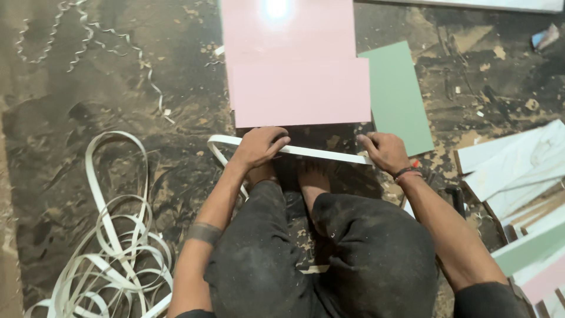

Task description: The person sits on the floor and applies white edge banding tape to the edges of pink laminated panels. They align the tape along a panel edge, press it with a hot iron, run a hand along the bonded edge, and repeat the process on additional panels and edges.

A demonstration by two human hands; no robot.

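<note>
I squat on a dirty floor and hold a white edge-band strip (321, 154) stretched level between both hands. My left hand (259, 146) grips it near its looped left end. My right hand (384, 150) pinches its right end. Just beyond the strip lies a pink laminate board (300, 91), stacked on a larger pink board (288, 29). My bare foot (312, 179) rests under the strip, between my dark-trousered knees.
A green board (397, 94) lies right of the pink ones. A tangle of white strip (112, 247) covers the floor at lower left. White, green and pink board offcuts (524, 176) pile at right. Curled shavings (88, 35) lie at upper left.
</note>
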